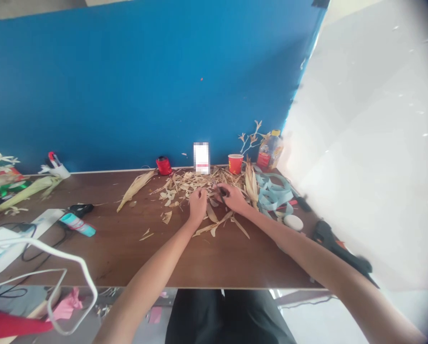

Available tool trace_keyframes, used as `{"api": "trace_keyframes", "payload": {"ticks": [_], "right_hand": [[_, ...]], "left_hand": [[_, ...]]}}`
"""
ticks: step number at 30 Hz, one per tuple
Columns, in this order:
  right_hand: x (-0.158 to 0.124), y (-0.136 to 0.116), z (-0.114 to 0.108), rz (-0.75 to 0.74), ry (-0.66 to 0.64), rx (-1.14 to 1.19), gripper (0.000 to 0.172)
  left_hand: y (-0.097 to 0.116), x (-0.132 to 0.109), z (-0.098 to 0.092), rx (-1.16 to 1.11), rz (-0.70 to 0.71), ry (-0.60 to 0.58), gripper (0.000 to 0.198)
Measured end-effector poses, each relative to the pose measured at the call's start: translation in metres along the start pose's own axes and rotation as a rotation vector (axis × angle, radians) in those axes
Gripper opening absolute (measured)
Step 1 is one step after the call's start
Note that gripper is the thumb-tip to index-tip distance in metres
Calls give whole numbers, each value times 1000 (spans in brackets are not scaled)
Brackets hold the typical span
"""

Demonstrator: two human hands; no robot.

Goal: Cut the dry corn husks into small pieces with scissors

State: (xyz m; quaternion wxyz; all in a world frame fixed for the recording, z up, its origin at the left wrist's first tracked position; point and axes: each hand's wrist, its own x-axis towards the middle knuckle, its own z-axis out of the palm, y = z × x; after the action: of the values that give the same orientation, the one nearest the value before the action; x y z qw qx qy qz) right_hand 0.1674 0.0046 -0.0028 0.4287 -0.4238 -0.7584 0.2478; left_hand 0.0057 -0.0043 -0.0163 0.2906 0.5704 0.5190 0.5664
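Many dry husk scraps [185, 181] lie heaped on the far middle of a brown table [145, 258], up against a blue wall [135, 86]. A person's bare forearms reach in from the near side. The left hand [198, 203] is at the near edge of the heap, fingers curled; I cannot tell whether they pinch a scrap. The right hand [233, 197], just beside it, is closed around a dark tool [221, 191], too small to identify. Behind the heap stands a white panel [201, 160], partly blurred. Left of that is a red roll [164, 166], with a long pale husk [137, 190] lying nearer. To the right are a red cup [235, 165], a bottle [270, 150] with a yellow cap, an upright husk bundle [251, 184] and a loose tangle of pale blue ribbon [273, 191]. Nearer, at the right edge, are a white disc [293, 222] and a black glue gun [341, 248]. On the left, well apart from the heap, lies a light blue tube [78, 224] near white cables [79, 260].
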Motion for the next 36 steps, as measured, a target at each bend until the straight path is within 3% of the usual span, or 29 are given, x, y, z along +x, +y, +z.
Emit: {"api": "trace_keyframes", "payload": {"ticks": [4, 10, 19, 26, 36], "right_hand": [[-1, -7, 8, -38, 39, 111, 41], [-8, -12, 11, -42, 114, 78, 37], [-7, -11, 7, 8, 95, -32, 40], [-10, -9, 8, -2, 136, -42, 40], [-9, -10, 9, 151, 89, -462, 44]], "left_hand": [[3, 1, 0, -11, 45, -36, 34], [9, -1, 1, 27, 141, -100, 36], [11, -2, 2, -77, 27, -102, 35], [7, -1, 5, -115, 28, -196, 24], [1, 3, 6, -293, -146, -91, 17]]}}
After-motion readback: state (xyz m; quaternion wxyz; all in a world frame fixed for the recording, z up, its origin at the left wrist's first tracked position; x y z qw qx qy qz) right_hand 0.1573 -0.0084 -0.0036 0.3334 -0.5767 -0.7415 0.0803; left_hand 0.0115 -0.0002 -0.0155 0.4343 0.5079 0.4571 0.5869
